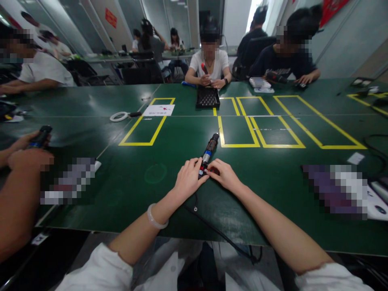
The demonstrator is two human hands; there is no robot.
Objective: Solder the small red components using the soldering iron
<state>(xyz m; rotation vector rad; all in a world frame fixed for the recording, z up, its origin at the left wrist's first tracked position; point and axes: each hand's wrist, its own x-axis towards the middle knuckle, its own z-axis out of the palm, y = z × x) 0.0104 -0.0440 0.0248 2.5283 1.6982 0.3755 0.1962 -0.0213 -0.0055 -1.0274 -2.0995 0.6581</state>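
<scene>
An electric screwdriver (207,154) lies tilted on the green table, its thin bit pointing away from me. Its middle shows a silver and blue motor, with red parts near the rear, so the casing looks partly open. My left hand (188,176) is closed around the rear part from the left. From the right, my right hand (224,173) is closed, its thumb and fingers pinching at the red and white parts there; exactly which piece is hidden. A black cord (222,233) runs from beneath my hands over the table's front edge. A small ring terminal (195,209) hangs close by.
Yellow tape outlines (239,146) mark the green table (145,218). Ahead, a person works behind a black tray (207,98). At left, a co-worker's hand (30,158) holds a similar tool. A paper sheet (158,110), a white ring (119,117) and blurred packets (72,178) lie around.
</scene>
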